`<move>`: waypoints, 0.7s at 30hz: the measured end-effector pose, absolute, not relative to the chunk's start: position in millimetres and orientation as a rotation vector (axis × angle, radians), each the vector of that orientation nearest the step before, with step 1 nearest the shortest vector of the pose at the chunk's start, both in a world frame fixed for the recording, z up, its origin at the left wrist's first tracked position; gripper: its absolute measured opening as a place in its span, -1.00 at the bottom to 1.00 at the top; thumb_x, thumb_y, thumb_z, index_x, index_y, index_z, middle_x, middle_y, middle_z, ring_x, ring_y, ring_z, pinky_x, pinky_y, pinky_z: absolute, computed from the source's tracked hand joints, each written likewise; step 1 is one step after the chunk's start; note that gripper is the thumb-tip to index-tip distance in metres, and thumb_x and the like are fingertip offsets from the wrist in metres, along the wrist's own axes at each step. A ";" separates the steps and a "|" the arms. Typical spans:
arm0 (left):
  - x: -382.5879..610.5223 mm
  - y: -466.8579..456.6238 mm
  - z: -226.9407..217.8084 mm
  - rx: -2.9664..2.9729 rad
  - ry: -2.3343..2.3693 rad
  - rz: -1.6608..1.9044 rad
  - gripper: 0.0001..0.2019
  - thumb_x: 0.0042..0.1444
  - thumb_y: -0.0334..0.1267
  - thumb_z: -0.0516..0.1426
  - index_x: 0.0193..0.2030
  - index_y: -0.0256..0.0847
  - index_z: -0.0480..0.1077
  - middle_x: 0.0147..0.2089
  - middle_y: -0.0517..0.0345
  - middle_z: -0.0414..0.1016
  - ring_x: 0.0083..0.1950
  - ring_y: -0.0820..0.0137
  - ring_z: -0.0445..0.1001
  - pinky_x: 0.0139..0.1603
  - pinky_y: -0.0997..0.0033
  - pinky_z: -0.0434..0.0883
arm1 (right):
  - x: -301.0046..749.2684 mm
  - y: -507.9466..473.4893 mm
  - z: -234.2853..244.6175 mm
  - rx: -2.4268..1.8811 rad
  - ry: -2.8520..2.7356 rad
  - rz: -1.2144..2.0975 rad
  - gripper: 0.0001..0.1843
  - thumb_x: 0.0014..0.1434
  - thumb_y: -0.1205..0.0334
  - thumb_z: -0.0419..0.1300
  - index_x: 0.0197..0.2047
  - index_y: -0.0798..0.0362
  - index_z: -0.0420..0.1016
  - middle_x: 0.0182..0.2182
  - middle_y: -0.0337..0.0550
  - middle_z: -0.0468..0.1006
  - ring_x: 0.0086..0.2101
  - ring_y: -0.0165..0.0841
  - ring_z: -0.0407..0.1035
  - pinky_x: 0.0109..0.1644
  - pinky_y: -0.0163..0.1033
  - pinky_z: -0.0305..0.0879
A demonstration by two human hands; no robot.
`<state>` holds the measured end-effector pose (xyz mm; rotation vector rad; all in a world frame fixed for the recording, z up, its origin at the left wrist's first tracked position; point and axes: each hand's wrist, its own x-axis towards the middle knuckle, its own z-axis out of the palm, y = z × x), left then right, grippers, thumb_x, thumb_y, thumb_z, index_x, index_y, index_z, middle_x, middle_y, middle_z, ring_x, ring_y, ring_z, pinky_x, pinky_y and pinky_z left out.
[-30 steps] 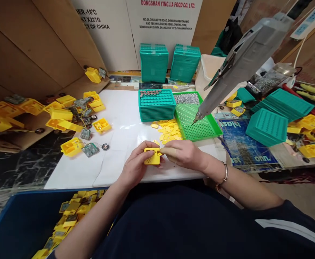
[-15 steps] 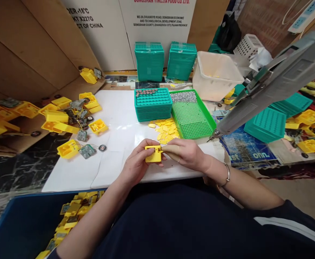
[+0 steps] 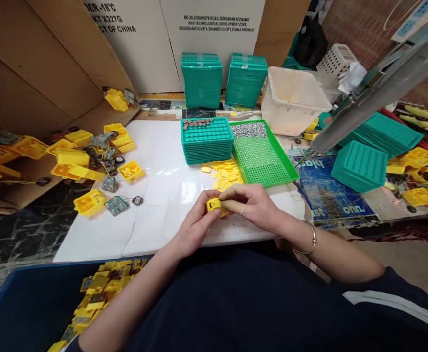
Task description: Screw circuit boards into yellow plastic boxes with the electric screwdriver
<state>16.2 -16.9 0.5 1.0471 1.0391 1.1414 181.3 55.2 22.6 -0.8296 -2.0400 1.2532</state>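
Observation:
A small yellow plastic casing [image 3: 214, 205] is held up over the front of the white work surface. My left hand [image 3: 194, 224] grips it from the left, thumb in front and fingers behind. At its right edge my right hand [image 3: 257, 206] pinches with thumb and forefinger, which wear pale finger covers. Whether a separate small part sits in that pinch is hidden. Just beyond my hands lies a pile of flat yellow pieces [image 3: 227, 172]. Behind the pile stand stacked teal trays [image 3: 208, 146], and beside them a green tray [image 3: 267, 161] has small metal screws [image 3: 249, 130] at its far end.
An electric screwdriver [image 3: 340, 127] slants in from the upper right. Yellow housings with wired circuit boards [image 3: 116, 205] lie at left. A blue bin [image 3: 26, 298] of yellow housings stands below left. A translucent tub [image 3: 290, 105] stands at the back.
My left hand has turned the casing, so its narrow side now shows instead of its flat perforated face. Both hands have shifted slightly; the right fingers now press closer against it.

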 end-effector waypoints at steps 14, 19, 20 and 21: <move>14.9 -17.8 -2.6 1.215 1.097 1.111 -0.77 0.24 -0.20 0.09 0.02 -0.13 0.31 -0.08 0.15 0.39 -0.05 0.32 0.35 0.01 0.38 0.29 | 178.0 57.2 32.4 -0.897 -2.195 1.252 -0.97 0.09 0.36 0.21 -0.34 0.08 0.46 -0.49 -0.30 0.53 -0.48 -0.52 0.38 -0.38 -0.42 0.27; 13.5 -19.8 -3.0 1.263 1.088 1.091 -0.72 0.20 -0.22 0.13 0.05 -0.11 0.30 -0.03 0.14 0.39 -0.01 0.30 0.35 0.06 0.35 0.28 | 177.0 61.1 33.9 -0.974 -2.226 1.232 -0.79 0.05 0.37 0.25 -0.19 0.06 0.42 -0.51 -0.37 0.45 -0.50 -0.53 0.32 -0.37 -0.41 0.21; 12.5 -20.3 -4.2 1.274 1.092 1.085 -0.72 0.20 -0.22 0.13 0.05 -0.10 0.31 0.00 0.14 0.39 0.03 0.28 0.35 0.09 0.34 0.27 | 177.5 63.5 34.7 -0.983 -2.267 1.224 -0.75 0.07 0.35 0.26 -0.14 0.06 0.42 -0.53 -0.38 0.42 -0.51 -0.53 0.30 -0.36 -0.40 0.19; 11.4 -20.8 -5.7 1.277 1.095 1.083 -0.74 0.22 -0.20 0.12 0.05 -0.10 0.32 0.02 0.13 0.39 0.06 0.27 0.34 0.11 0.33 0.26 | 178.2 66.1 35.6 -0.975 -2.316 1.232 -0.73 0.10 0.31 0.26 -0.09 0.06 0.42 -0.55 -0.40 0.39 -0.52 -0.53 0.28 -0.36 -0.40 0.17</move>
